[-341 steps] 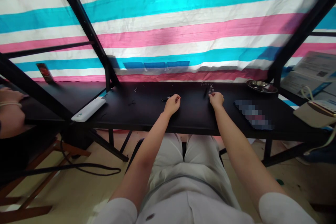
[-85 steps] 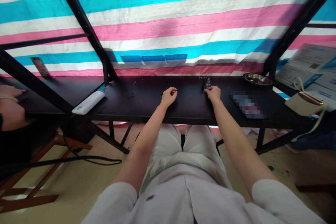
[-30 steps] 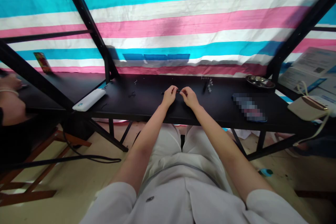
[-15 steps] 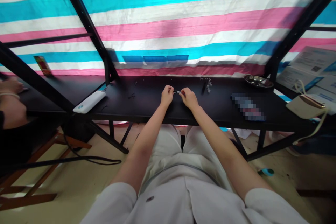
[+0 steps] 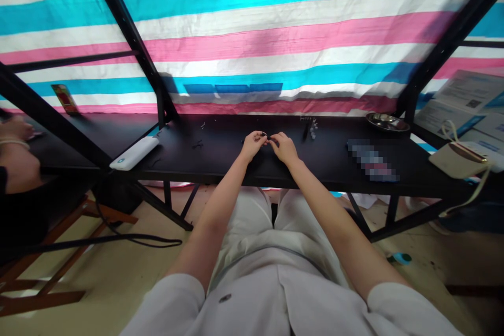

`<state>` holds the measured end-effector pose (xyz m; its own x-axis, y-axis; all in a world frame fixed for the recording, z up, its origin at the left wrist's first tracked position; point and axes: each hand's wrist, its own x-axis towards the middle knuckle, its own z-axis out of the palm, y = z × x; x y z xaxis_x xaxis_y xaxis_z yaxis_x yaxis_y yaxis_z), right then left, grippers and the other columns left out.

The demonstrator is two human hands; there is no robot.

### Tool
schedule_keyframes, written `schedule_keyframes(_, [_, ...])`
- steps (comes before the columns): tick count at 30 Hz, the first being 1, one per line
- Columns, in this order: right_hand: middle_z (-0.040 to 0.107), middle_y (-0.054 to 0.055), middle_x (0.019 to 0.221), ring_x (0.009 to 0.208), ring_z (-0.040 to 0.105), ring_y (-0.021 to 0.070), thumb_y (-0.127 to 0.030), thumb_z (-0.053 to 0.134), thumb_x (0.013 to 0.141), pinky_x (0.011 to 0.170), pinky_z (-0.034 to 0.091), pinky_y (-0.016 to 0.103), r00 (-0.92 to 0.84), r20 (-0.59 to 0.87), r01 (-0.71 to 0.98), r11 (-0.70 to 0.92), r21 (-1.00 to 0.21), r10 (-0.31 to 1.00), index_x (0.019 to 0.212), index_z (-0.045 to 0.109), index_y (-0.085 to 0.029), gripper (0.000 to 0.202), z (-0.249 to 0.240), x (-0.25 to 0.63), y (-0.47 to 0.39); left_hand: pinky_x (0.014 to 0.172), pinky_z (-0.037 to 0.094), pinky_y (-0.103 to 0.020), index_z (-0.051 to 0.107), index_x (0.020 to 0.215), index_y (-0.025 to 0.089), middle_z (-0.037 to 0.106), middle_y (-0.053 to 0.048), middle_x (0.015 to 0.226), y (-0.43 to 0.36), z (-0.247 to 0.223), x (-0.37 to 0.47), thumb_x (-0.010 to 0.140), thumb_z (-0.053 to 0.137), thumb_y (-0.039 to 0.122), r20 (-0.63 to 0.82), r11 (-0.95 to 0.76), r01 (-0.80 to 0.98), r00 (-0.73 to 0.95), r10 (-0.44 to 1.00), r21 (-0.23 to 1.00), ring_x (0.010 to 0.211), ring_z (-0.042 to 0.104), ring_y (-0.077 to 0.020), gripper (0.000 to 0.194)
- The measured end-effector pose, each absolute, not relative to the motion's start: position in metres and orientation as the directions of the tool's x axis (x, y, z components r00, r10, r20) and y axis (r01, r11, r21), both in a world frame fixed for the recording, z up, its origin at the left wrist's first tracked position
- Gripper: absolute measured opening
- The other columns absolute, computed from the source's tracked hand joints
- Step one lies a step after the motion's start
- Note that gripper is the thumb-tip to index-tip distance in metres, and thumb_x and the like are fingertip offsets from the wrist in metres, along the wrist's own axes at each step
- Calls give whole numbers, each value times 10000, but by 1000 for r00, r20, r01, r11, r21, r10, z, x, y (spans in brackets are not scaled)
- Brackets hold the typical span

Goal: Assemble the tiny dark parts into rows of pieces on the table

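Above the black table (image 5: pixel 220 160), my left hand (image 5: pixel 253 147) and my right hand (image 5: pixel 284 149) meet with their fingertips almost touching. Both are closed in a pinch around a small dark piece (image 5: pixel 268 138), mostly covered by the fingers; its kind is too small to make out. To the right of my hands lie several small whitish pieces (image 5: pixel 314 129) in a row, beside a short dark stick-like thing (image 5: pixel 306 130). Thin black scraps (image 5: pixel 197 144) and tiny white bits (image 5: pixel 203 126) lie on the left part of the tabletop.
A long white case (image 5: pixel 135 153) lies at the table's left end. On the right are a shiny metal dish (image 5: pixel 388 122) and a blurred-out flat object (image 5: pixel 372 160). A beige bag (image 5: pixel 457 159) is at the right end. Another person's hand (image 5: pixel 16 128) shows far left, beyond black frame posts.
My hands have come closer together, the left one shifting slightly right. The small dark and light piece that showed between them is now mostly hidden by fingers.
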<state>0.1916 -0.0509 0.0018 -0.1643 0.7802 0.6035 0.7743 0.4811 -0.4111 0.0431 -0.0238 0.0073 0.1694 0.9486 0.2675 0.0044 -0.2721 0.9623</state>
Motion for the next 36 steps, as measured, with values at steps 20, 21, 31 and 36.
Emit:
schedule_keyframes(20, [596,65,826,751,548,184,-216,465,845,710,421,289,-152,605,780,470,-412,782,901,616,-174,166,-4,191,-48,584,447,-232,606,817,134,643,-9,674,-25,8,43,637,744,371,268,-267,-30,108,957,963,559,543,-83,327])
schedule_keyframes(21, [597,65,823,750,547,183,-216,467,845,709,420,288,-156,603,782,470,-408,783,894,616,-176,162,-4,191,-47,586,445,-233,617,812,132,638,-6,675,-25,8,43,631,748,366,282,-282,-20,125,951,959,561,538,-83,323])
schedule_keyframes(31, [623,62,840,768,563,177,-216,489,842,726,414,287,-165,567,783,457,-423,807,887,625,-176,149,-2,190,-50,596,448,-236,601,724,139,592,9,626,-22,5,42,695,694,335,376,-383,50,104,921,923,563,533,-90,219])
schedule_keyframes(36, [630,60,837,788,573,180,-215,493,834,740,413,291,-139,558,791,431,-435,818,879,624,-175,144,0,191,-52,583,459,-219,556,758,146,605,-10,662,-22,8,43,734,665,327,383,-383,5,11,924,924,627,588,-105,213])
